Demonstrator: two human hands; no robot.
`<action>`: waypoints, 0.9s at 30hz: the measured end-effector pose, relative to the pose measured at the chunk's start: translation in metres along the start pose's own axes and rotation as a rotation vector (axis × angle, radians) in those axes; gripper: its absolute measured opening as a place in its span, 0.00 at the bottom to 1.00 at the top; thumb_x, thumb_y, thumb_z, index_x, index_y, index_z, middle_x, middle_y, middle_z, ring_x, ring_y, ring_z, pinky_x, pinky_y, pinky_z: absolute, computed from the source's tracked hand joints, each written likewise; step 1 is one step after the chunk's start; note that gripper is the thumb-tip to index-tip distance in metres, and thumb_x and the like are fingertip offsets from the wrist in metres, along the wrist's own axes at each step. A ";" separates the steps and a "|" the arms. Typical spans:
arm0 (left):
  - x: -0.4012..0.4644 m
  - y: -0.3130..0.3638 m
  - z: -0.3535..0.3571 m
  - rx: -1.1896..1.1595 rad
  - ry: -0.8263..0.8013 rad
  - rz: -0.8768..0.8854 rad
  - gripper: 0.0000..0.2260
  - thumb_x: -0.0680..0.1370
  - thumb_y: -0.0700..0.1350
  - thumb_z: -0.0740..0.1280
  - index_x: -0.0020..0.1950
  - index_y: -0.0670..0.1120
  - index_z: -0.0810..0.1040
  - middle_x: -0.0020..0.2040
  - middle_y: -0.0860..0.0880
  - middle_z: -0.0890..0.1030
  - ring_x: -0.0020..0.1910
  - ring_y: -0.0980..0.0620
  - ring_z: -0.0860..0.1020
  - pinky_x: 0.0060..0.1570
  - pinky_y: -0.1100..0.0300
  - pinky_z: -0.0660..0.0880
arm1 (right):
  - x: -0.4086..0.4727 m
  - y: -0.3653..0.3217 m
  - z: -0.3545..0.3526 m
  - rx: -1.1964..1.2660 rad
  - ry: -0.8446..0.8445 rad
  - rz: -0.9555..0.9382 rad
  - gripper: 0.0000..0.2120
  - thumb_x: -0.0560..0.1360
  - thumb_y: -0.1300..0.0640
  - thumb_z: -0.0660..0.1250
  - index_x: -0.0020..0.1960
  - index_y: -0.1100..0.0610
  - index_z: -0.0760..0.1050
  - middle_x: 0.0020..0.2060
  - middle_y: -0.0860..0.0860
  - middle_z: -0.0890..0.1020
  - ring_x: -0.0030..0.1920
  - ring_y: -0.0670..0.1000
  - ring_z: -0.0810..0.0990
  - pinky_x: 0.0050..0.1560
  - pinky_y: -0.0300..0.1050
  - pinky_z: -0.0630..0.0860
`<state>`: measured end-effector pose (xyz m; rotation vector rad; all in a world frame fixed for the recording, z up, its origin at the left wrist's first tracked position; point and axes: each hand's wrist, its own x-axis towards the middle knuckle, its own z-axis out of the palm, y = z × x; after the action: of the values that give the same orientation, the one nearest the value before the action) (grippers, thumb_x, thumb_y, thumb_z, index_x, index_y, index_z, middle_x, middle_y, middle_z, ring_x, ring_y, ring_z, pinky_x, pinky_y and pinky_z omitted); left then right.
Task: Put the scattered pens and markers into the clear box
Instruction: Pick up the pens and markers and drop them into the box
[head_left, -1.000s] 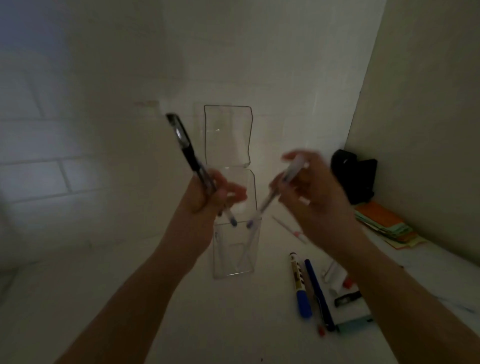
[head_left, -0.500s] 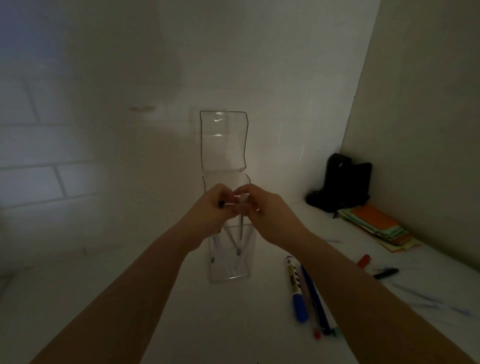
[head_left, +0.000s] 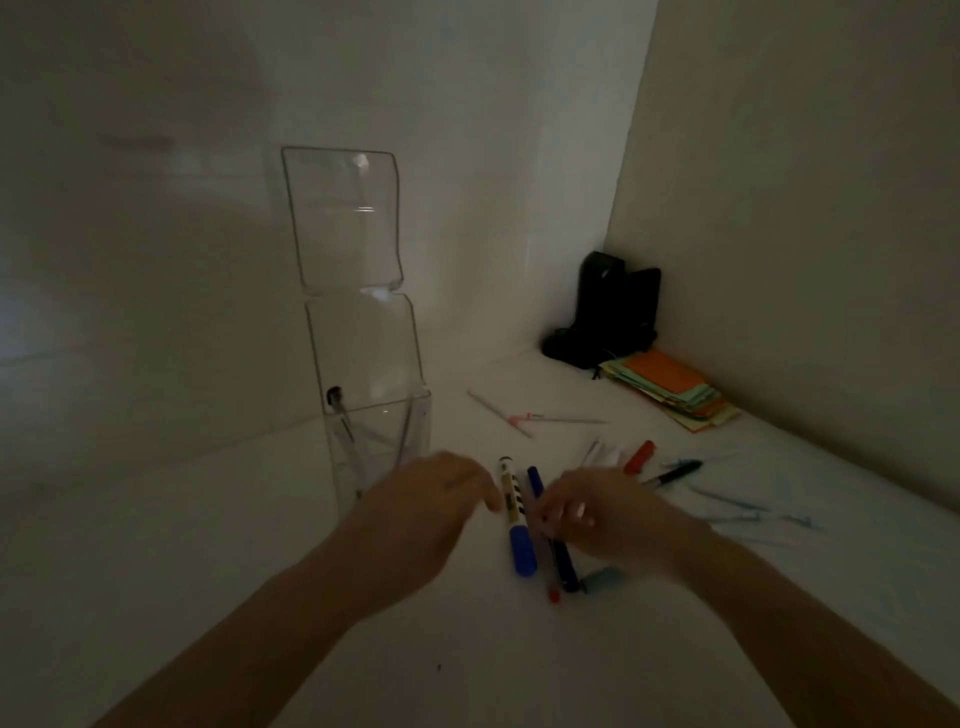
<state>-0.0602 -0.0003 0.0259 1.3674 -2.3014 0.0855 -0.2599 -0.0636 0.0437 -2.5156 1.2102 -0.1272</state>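
The clear box (head_left: 415, 415) stands upright on the white surface with two pens (head_left: 343, 421) leaning inside it. My left hand (head_left: 431, 499) hovers just in front of the box, empty, fingers loosely apart. My right hand (head_left: 597, 514) is over a dark blue pen (head_left: 563, 566), fingertips touching it. Between the hands lies a white marker with a blue cap (head_left: 514, 514). Further right lie a red marker (head_left: 638, 457), a black pen (head_left: 672, 474) and two thin white pens (head_left: 498, 413).
A black object (head_left: 608, 312) sits in the back corner beside a stack of coloured paper (head_left: 670, 387). Pale blue pens (head_left: 753, 512) lie at the right. Walls close in behind and to the right. A small red cap (head_left: 554, 596) lies near the front.
Both hands let their pens go into the box, then dropped down and right toward the pens lying on the surface. The view tilted toward the table.
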 end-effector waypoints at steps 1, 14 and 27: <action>0.003 0.003 0.015 0.069 -0.082 0.067 0.17 0.71 0.36 0.62 0.54 0.54 0.74 0.57 0.52 0.79 0.57 0.55 0.75 0.58 0.60 0.73 | -0.006 0.002 0.010 -0.052 -0.045 0.026 0.13 0.75 0.57 0.64 0.59 0.51 0.75 0.55 0.47 0.79 0.51 0.45 0.77 0.51 0.35 0.72; 0.014 -0.016 0.043 0.124 -0.206 0.030 0.13 0.67 0.42 0.67 0.46 0.54 0.68 0.44 0.52 0.79 0.40 0.55 0.75 0.42 0.67 0.68 | -0.012 0.018 0.046 -0.499 0.002 -0.193 0.19 0.77 0.57 0.58 0.67 0.54 0.66 0.67 0.56 0.70 0.67 0.58 0.65 0.67 0.52 0.61; 0.015 0.033 0.029 -0.801 0.102 -0.410 0.09 0.78 0.45 0.59 0.56 0.54 0.72 0.38 0.58 0.75 0.34 0.67 0.74 0.38 0.77 0.70 | -0.008 -0.004 0.024 0.813 0.505 -0.057 0.07 0.73 0.62 0.67 0.43 0.51 0.78 0.38 0.43 0.82 0.38 0.40 0.81 0.41 0.27 0.76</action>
<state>-0.1048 -0.0038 0.0119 1.2934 -1.6207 -0.7839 -0.2559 -0.0486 0.0230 -1.8260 0.9597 -1.0820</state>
